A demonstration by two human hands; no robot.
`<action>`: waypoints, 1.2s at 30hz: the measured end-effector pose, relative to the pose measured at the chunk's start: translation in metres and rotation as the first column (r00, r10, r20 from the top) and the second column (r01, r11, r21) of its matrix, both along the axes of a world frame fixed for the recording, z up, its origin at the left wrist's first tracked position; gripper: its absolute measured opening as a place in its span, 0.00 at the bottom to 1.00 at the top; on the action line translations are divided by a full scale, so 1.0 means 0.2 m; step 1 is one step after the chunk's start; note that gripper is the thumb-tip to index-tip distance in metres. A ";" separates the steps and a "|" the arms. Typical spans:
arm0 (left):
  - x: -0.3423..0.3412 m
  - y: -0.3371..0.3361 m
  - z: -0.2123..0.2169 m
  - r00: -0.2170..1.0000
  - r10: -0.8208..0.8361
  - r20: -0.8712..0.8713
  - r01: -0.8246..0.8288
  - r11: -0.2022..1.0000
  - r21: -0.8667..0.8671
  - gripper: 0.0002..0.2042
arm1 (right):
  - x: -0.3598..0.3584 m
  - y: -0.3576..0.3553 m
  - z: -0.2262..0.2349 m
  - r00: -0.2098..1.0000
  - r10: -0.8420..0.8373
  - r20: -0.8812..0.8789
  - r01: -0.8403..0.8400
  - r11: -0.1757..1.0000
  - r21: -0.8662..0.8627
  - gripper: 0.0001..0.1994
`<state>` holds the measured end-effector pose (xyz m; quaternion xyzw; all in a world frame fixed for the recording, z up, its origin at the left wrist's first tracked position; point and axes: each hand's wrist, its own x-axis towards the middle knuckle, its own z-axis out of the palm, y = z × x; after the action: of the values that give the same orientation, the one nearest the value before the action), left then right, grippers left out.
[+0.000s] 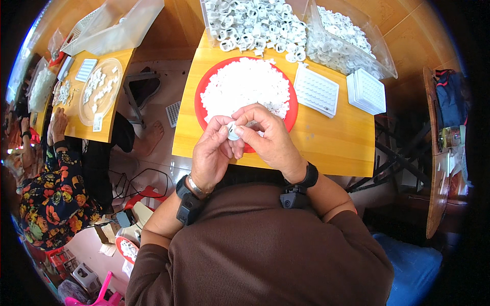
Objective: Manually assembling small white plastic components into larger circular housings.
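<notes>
Between my hands, over the near edge of a red round tray (292,109), is a small round white plastic part (233,131) with a dark slot. My left hand (212,153) pinches it from the left with thumb and fingers. From the right, my right hand (268,137) has its thumb and forefinger closed on the same part. A heap of small white plastic pieces (245,86) fills the tray. At the far edge of the wooden table lies a pile of similar round white parts (255,25) with dark openings.
Right of the tray lie a white tray with rows of recesses (316,92) and a stack of similar trays (366,91). A clear bin of white parts (347,43) stands behind them. At the left, another person in a flowered top (56,199) sits by a second table (104,130).
</notes>
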<state>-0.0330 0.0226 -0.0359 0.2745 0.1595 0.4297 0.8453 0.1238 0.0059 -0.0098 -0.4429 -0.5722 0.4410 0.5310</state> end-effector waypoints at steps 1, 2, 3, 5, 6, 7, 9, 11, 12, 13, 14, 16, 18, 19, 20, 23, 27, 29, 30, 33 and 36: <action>0.00 0.00 0.00 1.000 0.007 0.012 -0.007 1.000 -0.002 0.10 | 0.00 0.00 -0.01 1.000 -0.006 0.014 0.006 1.000 0.020 0.04; 0.01 0.00 0.00 1.000 0.006 0.011 -0.006 1.000 -0.002 0.10 | 0.00 0.00 -0.01 1.000 -0.013 0.029 0.012 0.999 0.040 0.04; 0.01 0.00 0.00 1.000 0.002 0.025 -0.002 1.000 0.008 0.09 | 0.00 0.00 -0.01 1.000 -0.015 0.028 0.014 0.999 0.040 0.04; 0.01 0.00 0.00 0.999 -0.005 0.037 0.004 1.000 0.019 0.09 | 0.00 0.00 -0.01 0.999 -0.009 -0.031 0.010 1.000 0.026 0.04; 0.02 0.00 0.00 0.999 0.004 0.046 -0.005 1.000 0.023 0.09 | 0.00 0.00 0.00 0.999 -0.011 -0.032 0.012 1.000 0.026 0.04; 0.02 0.00 0.00 0.998 0.013 0.056 -0.014 1.000 0.026 0.09 | 0.00 -0.01 0.00 0.997 -0.003 -0.081 0.003 1.000 -0.005 0.04; 0.02 0.00 0.00 0.998 0.008 0.057 -0.011 0.999 0.041 0.09 | -0.01 -0.01 0.01 0.991 0.003 -0.131 -0.007 0.999 -0.034 0.04; 0.02 0.00 0.00 0.998 0.003 0.058 -0.007 0.998 0.056 0.09 | -0.01 -0.01 0.01 0.985 -0.010 -0.170 -0.009 0.994 -0.113 0.04; 0.02 0.00 0.00 0.999 0.022 0.039 -0.025 0.997 0.069 0.09 | -0.01 -0.01 0.02 0.985 -0.012 -0.172 -0.008 0.994 -0.113 0.04; 0.03 -0.01 0.00 0.999 0.041 0.021 -0.042 0.996 0.083 0.10 | 0.00 -0.01 0.02 0.989 -0.038 -0.143 0.020 0.992 -0.127 0.04; 0.02 -0.01 0.00 0.999 0.040 0.020 -0.041 0.996 0.084 0.10 | 0.00 -0.01 0.03 0.992 -0.063 -0.113 0.047 0.989 -0.140 0.04; 0.02 -0.01 0.00 0.998 0.052 -0.031 -0.049 0.992 0.114 0.10 | 0.00 -0.02 0.05 0.995 -0.064 -0.082 0.055 0.992 -0.114 0.04; 0.02 0.00 0.02 0.996 0.038 -0.083 -0.029 0.993 0.113 0.11 | 0.02 -0.03 0.06 0.996 -0.071 -0.048 0.066 0.994 -0.087 0.04; 0.02 0.00 0.03 0.990 0.028 -0.135 -0.013 0.994 0.110 0.11 | 0.02 -0.03 0.05 0.990 -0.131 0.044 0.130 0.991 0.009 0.05; 0.02 0.00 0.04 0.991 0.027 -0.135 -0.012 0.994 0.111 0.11 | 0.03 -0.02 0.04 0.972 -0.195 0.129 0.182 0.977 0.110 0.05; 0.04 0.00 0.07 0.962 0.025 -0.272 0.011 0.991 0.130 0.10 | 0.05 -0.02 0.03 0.928 -0.245 0.279 0.171 0.949 0.264 0.06; 0.05 -0.01 0.06 0.950 0.139 -0.279 -0.073 0.969 0.235 0.10 | 0.04 -0.02 0.05 0.911 -0.258 0.321 0.176 0.948 0.264 0.06; 0.05 -0.02 0.07 0.952 0.147 -0.268 -0.078 0.964 0.253 0.10 | 0.04 -0.02 0.06 0.920 -0.215 0.328 0.158 0.968 0.193 0.05; 0.05 -0.02 0.07 0.943 0.154 -0.293 -0.079 0.964 0.254 0.11 | 0.03 -0.02 0.07 0.920 -0.215 0.328 0.158 0.969 0.192 0.05; 0.04 -0.02 0.07 0.923 0.166 -0.348 -0.065 0.956 0.286 0.11 | 0.02 -0.03 0.07 0.932 -0.198 0.302 0.156 0.975 0.156 0.05; 0.04 -0.01 0.08 0.906 0.176 -0.384 -0.044 0.944 0.326 0.11 | 0.02 -0.03 0.07 0.942 -0.198 0.270 0.168 0.977 0.132 0.06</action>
<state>-0.0241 0.0197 -0.0203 0.4778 0.2783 0.4301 0.7136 0.1287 -0.0005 0.0035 -0.5234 -0.6211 0.2908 0.5058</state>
